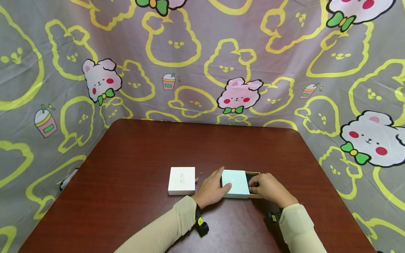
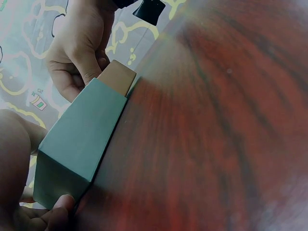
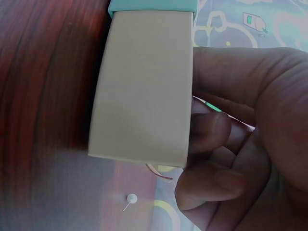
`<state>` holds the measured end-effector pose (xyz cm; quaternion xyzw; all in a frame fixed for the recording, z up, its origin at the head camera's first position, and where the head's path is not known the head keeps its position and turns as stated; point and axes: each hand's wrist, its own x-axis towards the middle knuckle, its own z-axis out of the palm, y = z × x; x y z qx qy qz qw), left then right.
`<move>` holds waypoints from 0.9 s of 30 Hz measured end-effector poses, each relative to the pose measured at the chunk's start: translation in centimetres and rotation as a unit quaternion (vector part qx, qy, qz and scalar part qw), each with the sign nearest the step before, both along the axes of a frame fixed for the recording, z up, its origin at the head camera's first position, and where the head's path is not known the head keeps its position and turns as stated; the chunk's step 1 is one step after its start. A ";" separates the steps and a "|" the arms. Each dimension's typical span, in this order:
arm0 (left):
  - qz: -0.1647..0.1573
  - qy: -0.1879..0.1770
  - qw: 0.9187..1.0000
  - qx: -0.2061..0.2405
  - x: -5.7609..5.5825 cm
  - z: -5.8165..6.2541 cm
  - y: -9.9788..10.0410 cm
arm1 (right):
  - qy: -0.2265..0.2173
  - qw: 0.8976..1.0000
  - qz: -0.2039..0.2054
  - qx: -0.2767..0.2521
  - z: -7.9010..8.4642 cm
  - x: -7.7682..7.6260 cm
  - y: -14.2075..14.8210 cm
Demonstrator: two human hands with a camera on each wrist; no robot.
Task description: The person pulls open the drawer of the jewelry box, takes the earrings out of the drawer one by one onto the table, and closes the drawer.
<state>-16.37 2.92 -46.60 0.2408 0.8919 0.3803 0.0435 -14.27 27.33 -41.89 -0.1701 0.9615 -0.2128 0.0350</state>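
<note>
My left hand [image 1: 211, 188] grips the left end of a mint-green box sleeve [image 1: 235, 183], its thumb lying on top. A box drawer [image 3: 144, 86] with pale outer walls and a dark inside sticks out of the sleeve's right end; a thin ribbon tab [image 3: 159, 173] hangs at its end. My right hand [image 1: 269, 188] has its curled fingers in the drawer's opening; whether they pinch something small is hidden. A stud with a round white head and a thin pin [image 3: 131, 198] appears past the drawer's end in the right wrist view.
A closed white box [image 1: 181, 180] with gold lettering stands left of my left hand. A tiny object [image 1: 201, 172], too small to make out, lies beside it. The brown table [image 1: 202, 147] meets a patterned cloth backdrop [image 1: 196, 70] behind and at both sides.
</note>
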 end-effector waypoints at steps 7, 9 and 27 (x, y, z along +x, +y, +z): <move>0.000 0.002 1.000 0.002 0.0 0.1 0.0 | 0.000 1.000 0.004 0.001 -0.1 0.0 0.1; 0.001 0.003 1.000 0.003 0.0 0.1 0.0 | 0.001 1.000 0.005 -0.002 -0.1 0.0 0.1; 0.009 0.005 1.000 -0.002 0.1 0.2 0.0 | 0.000 1.000 -0.003 0.000 0.1 0.2 -0.1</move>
